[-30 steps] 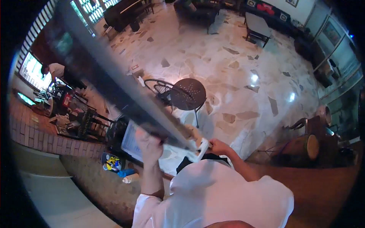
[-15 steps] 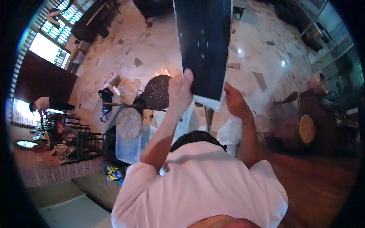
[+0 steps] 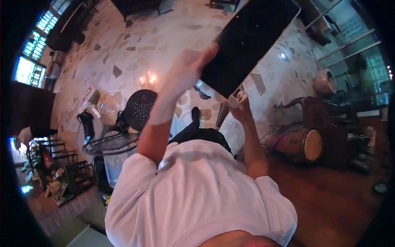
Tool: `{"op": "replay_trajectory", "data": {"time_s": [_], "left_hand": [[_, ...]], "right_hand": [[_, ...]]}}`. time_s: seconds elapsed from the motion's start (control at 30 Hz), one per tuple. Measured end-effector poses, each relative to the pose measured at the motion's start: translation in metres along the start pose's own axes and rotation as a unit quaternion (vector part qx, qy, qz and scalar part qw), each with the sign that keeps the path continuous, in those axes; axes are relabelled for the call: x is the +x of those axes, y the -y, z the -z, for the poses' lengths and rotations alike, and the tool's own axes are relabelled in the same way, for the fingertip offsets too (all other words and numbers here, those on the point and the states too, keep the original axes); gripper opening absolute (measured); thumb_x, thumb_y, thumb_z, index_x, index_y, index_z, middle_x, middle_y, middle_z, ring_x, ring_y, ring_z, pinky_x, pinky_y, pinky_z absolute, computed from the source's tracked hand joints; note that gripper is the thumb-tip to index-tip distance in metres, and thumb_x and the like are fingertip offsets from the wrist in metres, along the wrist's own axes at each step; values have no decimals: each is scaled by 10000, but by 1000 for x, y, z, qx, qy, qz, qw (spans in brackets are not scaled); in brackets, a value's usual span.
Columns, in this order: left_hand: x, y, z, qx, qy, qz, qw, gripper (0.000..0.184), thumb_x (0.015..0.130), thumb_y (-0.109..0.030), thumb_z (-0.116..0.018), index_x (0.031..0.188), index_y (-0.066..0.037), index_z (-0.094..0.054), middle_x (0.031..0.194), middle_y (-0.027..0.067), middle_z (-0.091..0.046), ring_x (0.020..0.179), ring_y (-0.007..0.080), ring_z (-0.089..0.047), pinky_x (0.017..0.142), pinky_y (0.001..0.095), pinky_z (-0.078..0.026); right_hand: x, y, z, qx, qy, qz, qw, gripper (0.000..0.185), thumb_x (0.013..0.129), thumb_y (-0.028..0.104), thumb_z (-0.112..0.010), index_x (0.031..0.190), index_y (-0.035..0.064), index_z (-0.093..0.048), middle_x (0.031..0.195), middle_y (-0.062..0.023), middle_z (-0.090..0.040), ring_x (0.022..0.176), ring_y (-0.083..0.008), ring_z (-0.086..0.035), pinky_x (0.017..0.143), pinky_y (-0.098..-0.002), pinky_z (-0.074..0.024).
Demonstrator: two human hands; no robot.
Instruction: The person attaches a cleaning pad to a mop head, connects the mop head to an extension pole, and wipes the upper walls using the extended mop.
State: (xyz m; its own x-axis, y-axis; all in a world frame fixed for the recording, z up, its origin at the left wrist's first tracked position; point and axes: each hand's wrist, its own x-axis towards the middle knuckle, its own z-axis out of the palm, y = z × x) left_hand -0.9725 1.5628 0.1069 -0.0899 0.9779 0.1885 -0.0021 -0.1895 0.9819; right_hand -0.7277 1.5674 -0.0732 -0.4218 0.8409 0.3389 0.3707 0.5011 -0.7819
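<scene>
A long dark panel with a pale edge reaches from the middle of the view up toward the top right, tilted. My left hand grips its left edge, thumb lying on the dark face. At its lower end my right hand is closed around the corner, beside a small pale fitting. Most of the right fingers are hidden under the panel. Below and left of the panel stands a round dark stool seat with small holes.
A wire-frame chair part and a clear plastic bin are at the left. A drum lies at the right near a ceramic pot. Another person bends over cluttered furniture at the far left.
The panel swung from the upper left to upright, then tilted toward the upper right. Both hands moved with it and kept hold. The view turned, shifting the stool and bin left.
</scene>
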Motion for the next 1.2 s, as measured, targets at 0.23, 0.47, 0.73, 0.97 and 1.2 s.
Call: {"op": "replay_trajectory", "data": {"time_s": [0.23, 0.47, 0.73, 0.97, 1.2], "left_hand": [[135, -1, 42, 224, 232, 148, 935, 640, 954, -580, -695, 598, -50, -657, 536, -63, -485, 544, 69, -441, 522, 296, -341], [220, 13, 5, 199, 356, 203, 890, 728, 901, -676, -691, 620, -7, -633, 553, -22, -486, 567, 114, -487, 560, 338, -400], [313, -1, -24, 246, 244, 252, 904, 692, 881, -642, -729, 883, 50, -734, 776, 70, -691, 751, 158, -621, 697, 297, -482], [358, 13, -42, 209, 59, 243, 945, 675, 937, -617, -665, 995, 50, -749, 895, 97, -701, 858, 161, -619, 795, 303, -472], [394, 76, 12, -27, -14, 155, 987, 439, 1008, -467, -630, 1190, -69, -670, 1055, 4, -651, 961, 112, -574, 871, 269, -440]], "right_hand": [[65, -80, 62, -116, -1, -202, 972, 379, 866, 202, -773, 1176, 38, -628, 1142, -150, -712, 1063, -279, -694, 928, -363, -534], [103, -28, 162, -255, -105, -197, 941, 352, 843, 198, -726, 1150, 40, -655, 1157, -193, -645, 1114, -396, -614, 977, -426, -498], [255, -29, 140, -247, -204, 141, 937, 777, 795, 466, -859, 1450, 179, -557, 1524, -194, -460, 1419, -428, -441, 1161, -632, -295], [385, -116, 158, -155, -227, 311, 910, 310, 1028, 412, -553, 1085, 126, -657, 1132, -71, -726, 1117, -273, -691, 1121, -540, -396], [449, -111, 166, -15, -225, 273, 935, 282, 847, 248, -836, 956, 79, -640, 842, -69, -692, 688, -221, -645, 636, -353, -528]]}}
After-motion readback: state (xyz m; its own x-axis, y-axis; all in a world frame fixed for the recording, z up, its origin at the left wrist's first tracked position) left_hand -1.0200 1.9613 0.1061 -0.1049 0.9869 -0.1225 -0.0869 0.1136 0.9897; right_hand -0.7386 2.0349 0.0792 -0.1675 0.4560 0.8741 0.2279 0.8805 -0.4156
